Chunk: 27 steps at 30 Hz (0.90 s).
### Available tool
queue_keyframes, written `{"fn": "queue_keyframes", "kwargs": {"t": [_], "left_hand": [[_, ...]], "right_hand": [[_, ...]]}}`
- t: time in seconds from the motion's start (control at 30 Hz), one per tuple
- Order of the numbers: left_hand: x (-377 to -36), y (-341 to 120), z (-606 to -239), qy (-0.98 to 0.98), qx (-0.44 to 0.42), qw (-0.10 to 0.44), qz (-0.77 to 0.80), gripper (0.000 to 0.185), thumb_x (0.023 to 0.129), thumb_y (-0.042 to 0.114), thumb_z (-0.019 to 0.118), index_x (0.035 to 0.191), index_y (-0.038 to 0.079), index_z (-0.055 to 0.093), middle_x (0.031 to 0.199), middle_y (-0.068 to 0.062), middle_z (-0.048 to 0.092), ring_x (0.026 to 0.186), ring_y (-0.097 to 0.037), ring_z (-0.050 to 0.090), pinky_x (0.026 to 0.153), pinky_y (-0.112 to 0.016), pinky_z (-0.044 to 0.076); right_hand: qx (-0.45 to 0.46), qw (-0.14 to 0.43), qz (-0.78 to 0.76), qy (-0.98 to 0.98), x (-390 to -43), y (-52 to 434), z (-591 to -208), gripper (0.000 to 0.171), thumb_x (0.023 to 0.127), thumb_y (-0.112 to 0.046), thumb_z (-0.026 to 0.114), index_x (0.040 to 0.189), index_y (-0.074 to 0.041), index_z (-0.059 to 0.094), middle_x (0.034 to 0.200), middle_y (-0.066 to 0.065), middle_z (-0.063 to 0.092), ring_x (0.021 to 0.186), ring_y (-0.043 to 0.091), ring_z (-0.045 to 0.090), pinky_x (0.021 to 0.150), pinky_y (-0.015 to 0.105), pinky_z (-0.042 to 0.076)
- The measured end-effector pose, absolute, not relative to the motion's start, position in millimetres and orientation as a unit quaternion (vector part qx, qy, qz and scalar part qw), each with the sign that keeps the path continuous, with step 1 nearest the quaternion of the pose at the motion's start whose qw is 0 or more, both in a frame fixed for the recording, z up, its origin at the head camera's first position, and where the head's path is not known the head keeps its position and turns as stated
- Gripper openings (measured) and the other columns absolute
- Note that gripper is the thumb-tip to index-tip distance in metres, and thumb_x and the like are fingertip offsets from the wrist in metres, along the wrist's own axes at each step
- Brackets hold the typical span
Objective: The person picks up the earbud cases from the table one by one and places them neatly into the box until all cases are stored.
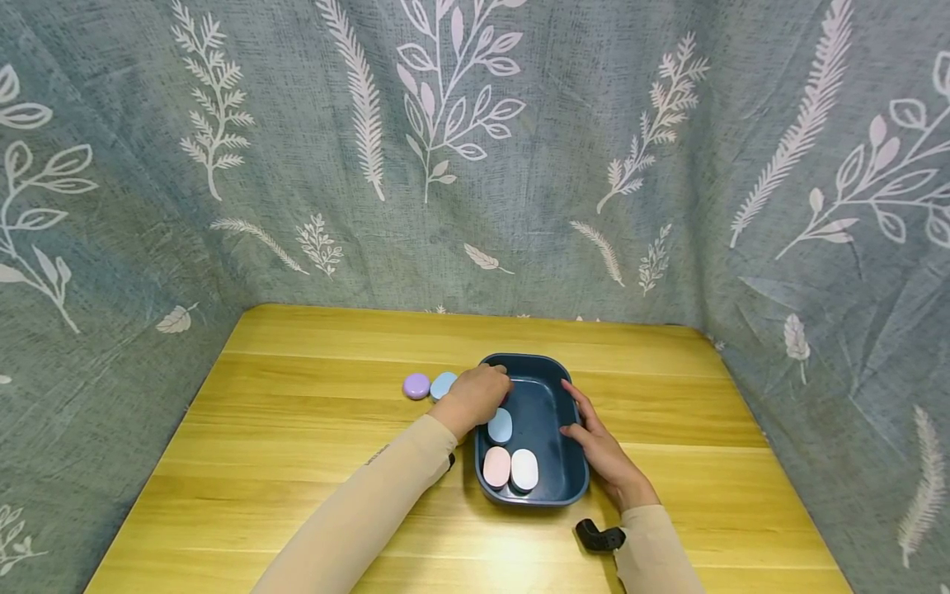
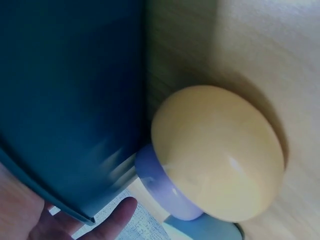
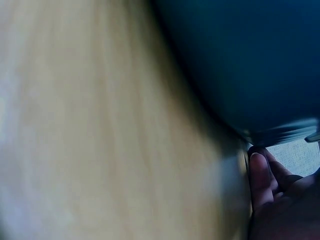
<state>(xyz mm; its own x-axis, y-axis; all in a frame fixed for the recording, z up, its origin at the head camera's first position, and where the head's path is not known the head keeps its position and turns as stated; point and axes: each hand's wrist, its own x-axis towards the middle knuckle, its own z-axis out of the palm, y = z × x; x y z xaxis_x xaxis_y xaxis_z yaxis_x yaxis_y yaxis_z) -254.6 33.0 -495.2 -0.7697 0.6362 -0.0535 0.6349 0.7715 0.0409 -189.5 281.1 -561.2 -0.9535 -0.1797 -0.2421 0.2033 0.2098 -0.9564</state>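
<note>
On the wood-grain table, walled by leaf-print cloth, sits a tub.

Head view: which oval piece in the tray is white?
The white piece, directly right of the pink piece; neither that one nor the light blue piece beyond is white.

From my left wrist camera I see the blue box filling the upper left, its outer wall catching pale streaks near the lower end. My left hand comes in at the lower left, partly hidden behind the rim, one finger stretched out below the wall. Beside the box I have a smooth yellow piece, overlapping a purple piece; a pale blue piece shows below both. Around them I see the table, and cloth at the bottom.
</note>
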Motion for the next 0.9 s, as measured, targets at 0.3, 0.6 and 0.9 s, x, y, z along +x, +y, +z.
{"fn": "queue_keyframes", "kwargs": {"t": [0.3,0.6,0.9], "left_hand": [[-256.9,32.1,-495.7,0.941,0.334,0.051,0.026,0.032,0.099,0.007,0.067,0.127,0.020,0.075,0.116,-0.004,0.066,0.107,-0.025,0.065,0.090,-0.033,0.059],[-259.6,28.0,-496.6,0.939,0.331,0.065,0.072,0.040,0.094,0.007,0.073,0.133,0.019,0.072,0.125,-0.004,0.066,0.115,-0.024,0.064,0.096,-0.030,0.057],[-259.5,25.2,-496.1,0.934,0.336,0.071,0.099,0.044,0.095,0.006,0.072,0.138,0.016,0.068,0.131,-0.006,0.064,0.120,-0.024,0.063,0.100,-0.029,0.055]], "right_hand": [[0.012,0.156,-0.630,0.761,-189.8,280.9,-560.1,0.075,0.103,-0.012,0.052,0.159,-0.054,0.024,0.175,-0.001,-0.007,0.162,0.033,-0.005,0.127,0.065,0.010],[0.011,0.156,-0.632,0.759,-190.0,280.2,-560.3,0.075,0.103,-0.011,0.051,0.159,-0.053,0.025,0.175,-0.001,-0.007,0.162,0.033,-0.003,0.127,0.063,0.012],[0.013,0.156,-0.631,0.760,-189.5,279.3,-559.5,0.075,0.103,-0.012,0.051,0.159,-0.054,0.024,0.175,0.000,-0.006,0.162,0.034,-0.001,0.126,0.064,0.013]]}}
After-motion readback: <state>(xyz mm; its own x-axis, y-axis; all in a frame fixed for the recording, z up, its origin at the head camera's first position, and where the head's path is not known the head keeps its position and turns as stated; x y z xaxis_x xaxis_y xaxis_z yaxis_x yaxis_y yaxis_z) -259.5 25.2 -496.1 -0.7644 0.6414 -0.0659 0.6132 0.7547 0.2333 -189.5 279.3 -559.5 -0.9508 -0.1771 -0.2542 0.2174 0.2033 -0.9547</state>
